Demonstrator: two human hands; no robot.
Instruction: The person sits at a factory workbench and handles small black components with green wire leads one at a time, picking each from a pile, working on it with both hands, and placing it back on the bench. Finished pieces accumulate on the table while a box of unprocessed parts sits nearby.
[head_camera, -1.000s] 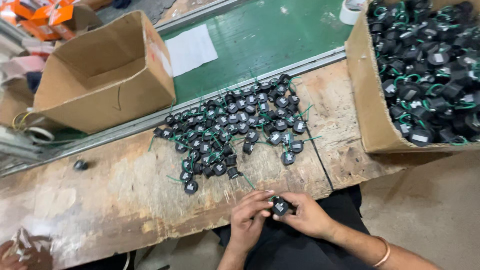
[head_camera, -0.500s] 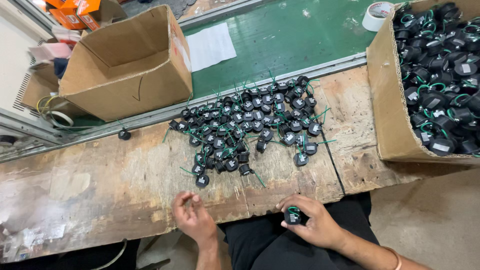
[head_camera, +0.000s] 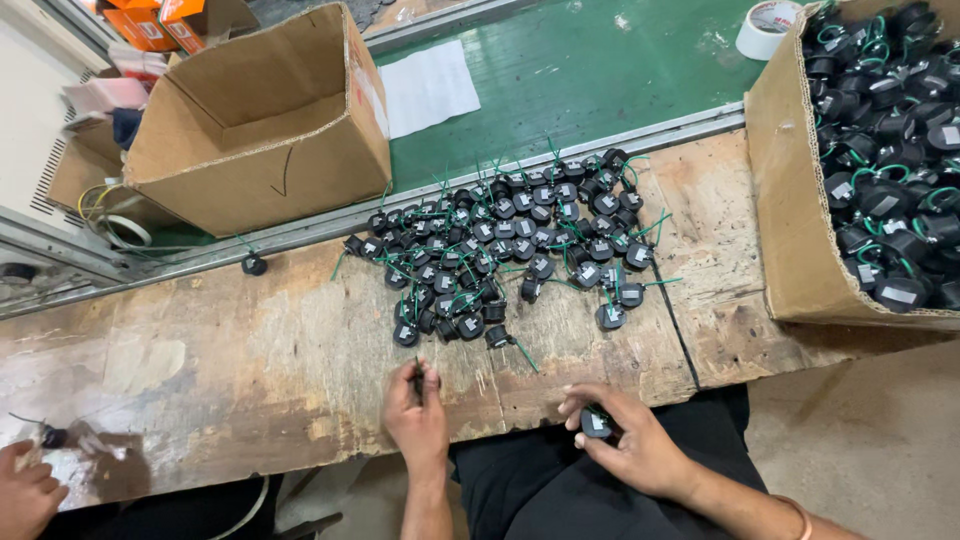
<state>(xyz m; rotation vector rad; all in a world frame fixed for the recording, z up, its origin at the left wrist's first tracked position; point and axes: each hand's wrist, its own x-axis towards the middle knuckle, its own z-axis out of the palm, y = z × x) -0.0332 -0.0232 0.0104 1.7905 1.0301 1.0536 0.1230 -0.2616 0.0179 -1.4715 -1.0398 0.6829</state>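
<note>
Down at the bench edge, right hand (head_camera: 632, 447) cups a black round part (head_camera: 597, 424) — left hand (head_camera: 418, 412) pinches a thin dark piece (head_camera: 418, 380).

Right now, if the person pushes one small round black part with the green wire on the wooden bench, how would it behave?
The small round black part with a green wire probably slides rather than rolls, since most of the pile lies flat. Its thin wire looks floppy and may snag neighbours, as wires cross in the pile. It seems light: the right hand holds a similar black part with its fingertips alone.
</note>
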